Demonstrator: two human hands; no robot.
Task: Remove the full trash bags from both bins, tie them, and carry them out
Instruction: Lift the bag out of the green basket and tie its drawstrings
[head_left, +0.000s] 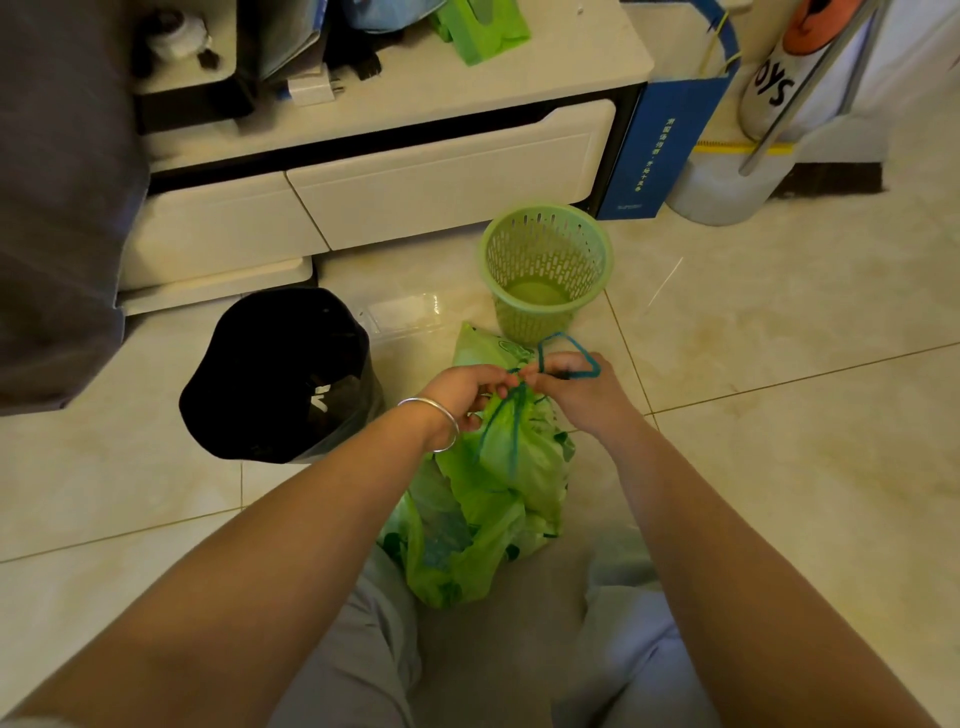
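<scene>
A full green trash bag stands on the tiled floor between my knees. Its blue drawstring is pinched at the bag's neck by both hands, and one loop sticks up past my right hand. My left hand, with a silver bangle on the wrist, grips the string just left of it. Behind the bag stands a green perforated bin with no bag in it. To the left stands a bin lined with a black trash bag, its mouth open.
A white low cabinet with drawers runs behind the bins, with clutter on top. A blue paper bag and a white container with a metal pole stand at its right. A grey cushion edge fills the left.
</scene>
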